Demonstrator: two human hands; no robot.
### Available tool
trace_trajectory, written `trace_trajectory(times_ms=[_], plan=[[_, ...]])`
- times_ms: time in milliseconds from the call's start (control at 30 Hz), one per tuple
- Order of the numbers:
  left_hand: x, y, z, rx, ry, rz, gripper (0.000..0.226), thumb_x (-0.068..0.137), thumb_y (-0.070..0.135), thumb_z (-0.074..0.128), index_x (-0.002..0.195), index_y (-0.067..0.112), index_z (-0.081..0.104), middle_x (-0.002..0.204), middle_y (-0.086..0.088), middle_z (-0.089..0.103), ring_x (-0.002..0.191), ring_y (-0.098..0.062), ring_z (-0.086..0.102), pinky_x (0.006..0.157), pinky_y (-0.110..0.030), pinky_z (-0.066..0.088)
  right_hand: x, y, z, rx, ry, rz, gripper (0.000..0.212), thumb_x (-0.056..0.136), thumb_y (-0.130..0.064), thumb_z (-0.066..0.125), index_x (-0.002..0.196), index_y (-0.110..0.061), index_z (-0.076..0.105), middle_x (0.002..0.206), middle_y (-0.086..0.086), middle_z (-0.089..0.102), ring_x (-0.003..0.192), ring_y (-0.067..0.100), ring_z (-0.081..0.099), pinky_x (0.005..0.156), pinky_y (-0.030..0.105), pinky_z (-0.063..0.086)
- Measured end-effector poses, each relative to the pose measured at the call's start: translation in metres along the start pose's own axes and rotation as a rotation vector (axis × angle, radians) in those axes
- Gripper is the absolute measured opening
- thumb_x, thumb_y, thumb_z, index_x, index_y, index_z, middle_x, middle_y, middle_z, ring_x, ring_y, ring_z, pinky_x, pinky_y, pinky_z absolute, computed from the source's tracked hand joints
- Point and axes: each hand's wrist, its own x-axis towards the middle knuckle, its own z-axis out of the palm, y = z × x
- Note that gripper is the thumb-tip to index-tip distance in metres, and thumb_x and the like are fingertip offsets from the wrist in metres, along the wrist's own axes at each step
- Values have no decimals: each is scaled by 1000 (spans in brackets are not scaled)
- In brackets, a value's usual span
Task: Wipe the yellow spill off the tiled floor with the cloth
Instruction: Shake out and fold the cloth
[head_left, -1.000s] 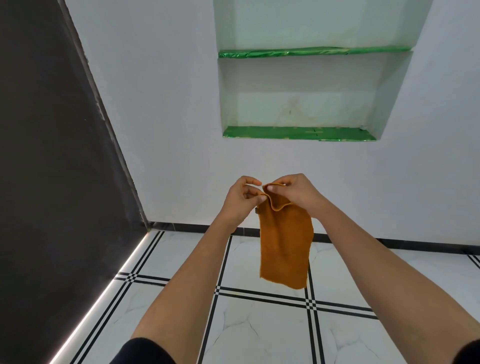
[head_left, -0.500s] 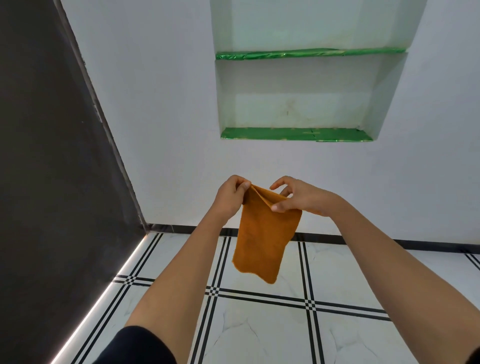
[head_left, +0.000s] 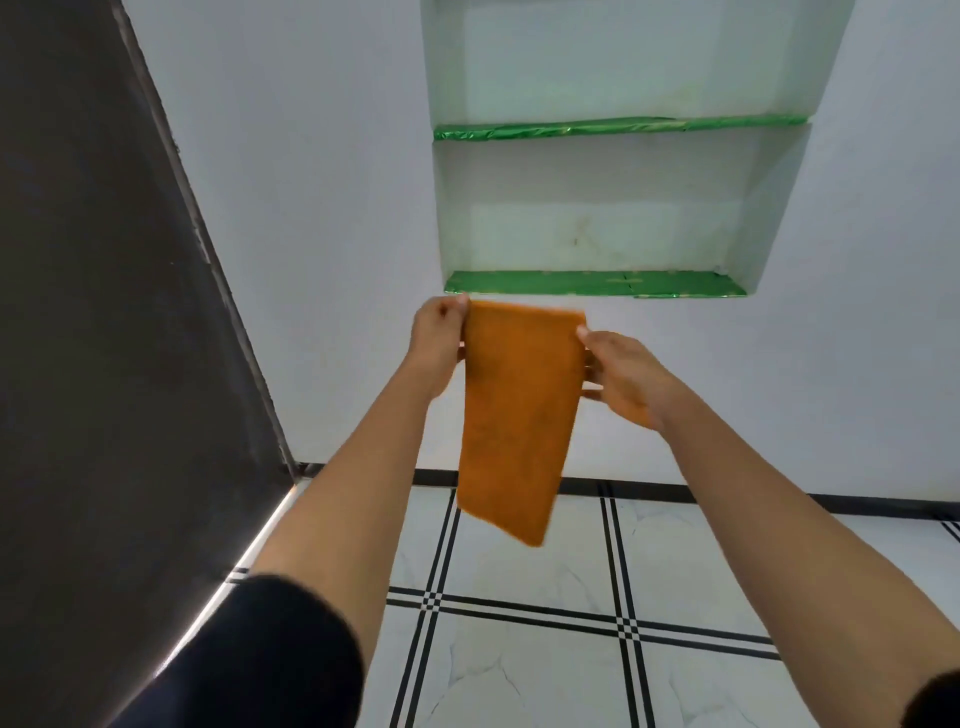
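Note:
An orange cloth (head_left: 517, 415) hangs flat in front of me, held up at chest height. My left hand (head_left: 439, 338) pinches its top left corner. My right hand (head_left: 621, 376) holds its right edge just below the top right corner. The cloth's lower end dangles free above the white tiled floor (head_left: 530, 670), slightly blurred. No yellow spill shows anywhere on the visible floor.
A white wall stands ahead with a recessed niche holding two green-lined shelves (head_left: 592, 284). A dark wall (head_left: 104, 364) runs along the left, meeting the floor at a bright strip. Black double lines cross the floor tiles.
My hands have risen and moved apart, spreading the cloth's top edge from a bunched fold into a flat, wide sheet. The view has tilted slightly lower.

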Motion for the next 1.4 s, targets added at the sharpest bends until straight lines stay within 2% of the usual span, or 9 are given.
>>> trace_trajectory(times_ms=[133,200,267,433,733,867,1167,1300,1400], plan=[[-21,-62,2,-109,-413,-516,89,77,81,18,139,20,39,138,-11,48,126,-34,46,94,-52,41,-11,54,20,-56,-282,290,56,86,-38,61,133,-12,44,125,6,59,110,27,59,94,46,47],[-49,-101,-4,-51,-519,-628,76,79,72,46,128,15,52,128,-10,58,116,-29,55,96,-48,44,-18,77,24,-65,-232,332,48,81,-22,71,125,-13,53,120,11,63,105,29,61,95,49,47],[-53,-124,-9,-20,-552,-593,62,75,40,73,127,11,54,126,-12,59,113,-29,57,100,-50,43,-18,86,21,-28,-175,352,46,79,-19,73,121,-14,56,117,11,64,104,31,61,95,51,48],[-47,-115,-10,-293,-539,-490,74,76,-1,70,137,20,33,134,-13,48,119,-36,50,97,-54,43,-11,67,16,240,-240,317,45,86,10,54,126,-11,51,114,14,63,100,30,63,76,39,56],[-26,-67,-12,-28,-225,-273,91,79,9,71,146,27,11,145,-18,33,122,-33,44,93,-45,44,-1,20,9,-113,61,275,56,81,3,66,131,-4,42,123,15,49,117,36,51,96,48,47],[-22,-48,-15,172,-459,-107,102,74,12,76,144,42,8,151,-7,22,133,-33,32,99,-46,41,6,13,5,103,19,211,70,79,16,61,136,-17,37,138,19,40,119,36,49,97,46,47],[-11,-23,-14,830,-443,127,21,86,25,65,103,13,61,100,-2,60,90,-17,55,74,-27,44,7,7,4,-416,182,45,28,84,-1,65,112,-1,61,111,18,62,99,29,60,84,37,54],[-14,-15,-19,619,-399,74,15,85,27,66,84,16,57,84,0,57,81,-15,55,72,-28,44,-1,-4,-3,-543,132,-11,23,88,-16,62,107,-4,62,102,9,60,96,22,55,78,31,46],[-21,-11,-21,143,-340,-92,16,86,28,63,93,18,53,94,-5,59,91,-25,57,77,-35,50,-4,-12,-9,-259,76,-44,28,91,-29,57,113,-12,55,115,6,57,109,23,52,89,34,38]])
